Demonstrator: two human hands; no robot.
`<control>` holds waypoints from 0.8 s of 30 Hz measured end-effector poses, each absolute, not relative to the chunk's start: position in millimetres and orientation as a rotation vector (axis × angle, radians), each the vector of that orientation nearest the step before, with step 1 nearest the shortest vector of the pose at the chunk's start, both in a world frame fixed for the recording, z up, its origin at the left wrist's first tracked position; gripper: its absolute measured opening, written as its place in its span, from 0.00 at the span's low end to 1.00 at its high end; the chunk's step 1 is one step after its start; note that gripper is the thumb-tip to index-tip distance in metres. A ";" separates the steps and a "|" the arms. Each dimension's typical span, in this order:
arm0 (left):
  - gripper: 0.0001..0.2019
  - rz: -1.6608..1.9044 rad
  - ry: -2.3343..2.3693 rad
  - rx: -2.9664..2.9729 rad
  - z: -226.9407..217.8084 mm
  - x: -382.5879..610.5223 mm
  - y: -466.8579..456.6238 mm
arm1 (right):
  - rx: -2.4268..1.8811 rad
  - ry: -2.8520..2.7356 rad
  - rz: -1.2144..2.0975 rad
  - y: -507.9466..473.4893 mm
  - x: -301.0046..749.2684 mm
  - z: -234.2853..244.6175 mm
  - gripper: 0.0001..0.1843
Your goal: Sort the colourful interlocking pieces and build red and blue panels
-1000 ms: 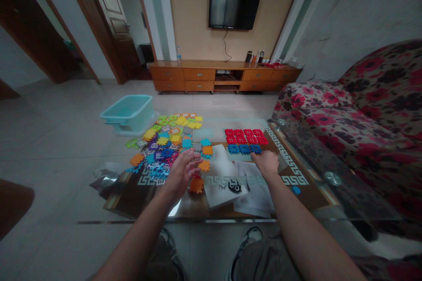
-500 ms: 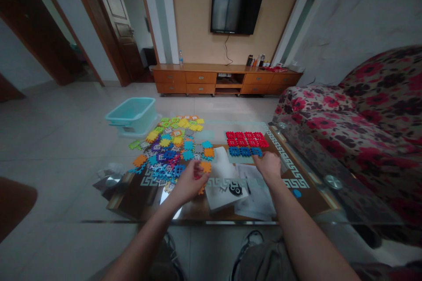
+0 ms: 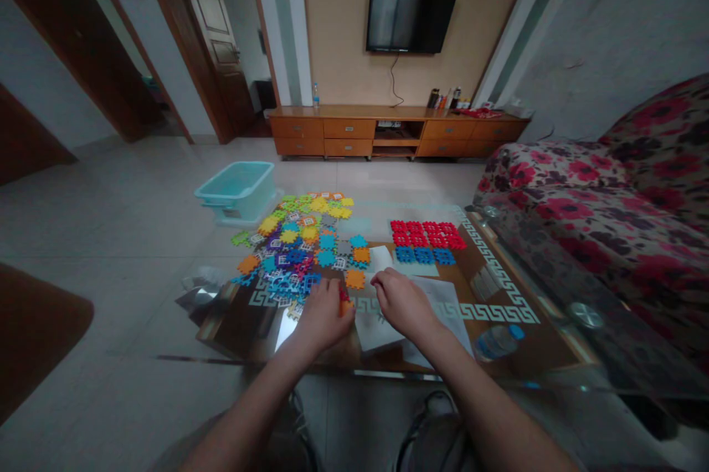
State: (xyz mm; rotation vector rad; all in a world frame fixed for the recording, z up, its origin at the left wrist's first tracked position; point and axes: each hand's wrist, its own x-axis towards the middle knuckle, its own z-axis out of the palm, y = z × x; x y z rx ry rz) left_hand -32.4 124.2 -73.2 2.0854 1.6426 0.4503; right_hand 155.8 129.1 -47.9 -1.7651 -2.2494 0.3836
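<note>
My left hand [image 3: 326, 315] is closed in front of the near edge of a pile of coloured interlocking plastic tiles [image 3: 285, 261]. A small red plastic piece [image 3: 344, 295] shows at its fingertips, mostly hidden by the fingers. Close by lie an orange tile [image 3: 355, 279] and part of another orange piece [image 3: 348, 307]. My right hand [image 3: 407, 303] hovers above the papers with fingers pinched together; what they hold, if anything, is too small to tell. Beyond it, red openwork tiles [image 3: 426, 233] stand in rows, with a row of blue openwork tiles [image 3: 425, 255] in front.
The glass table carries a white box [image 3: 379, 332], paper sheets [image 3: 443, 298] and a bottle with a blue cap [image 3: 497, 343]. A turquoise tub [image 3: 238, 187] is beyond the table's far left. A flowered sofa [image 3: 614, 199] stands along the right.
My right hand has left the right end of the blue row and come left and nearer, close to my left hand. The blue tiles there are now uncovered. The view has shifted slightly.
</note>
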 end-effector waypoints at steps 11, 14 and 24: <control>0.26 0.353 1.875 2.323 -78.3 -69.8 147.3 | -1.568 -2.395 0.438 129.9 161.5 -41.2 0.13; 0.26 0.300 1.882 2.313 -81.1 -70.7 148.7 | -1.584 -2.414 0.451 130.1 162.0 -41.9 0.12; 0.26 0.145 1.902 2.385 -81.6 -68.5 151.5 | -1.603 -2.426 0.438 129.5 162.7 -43.0 0.11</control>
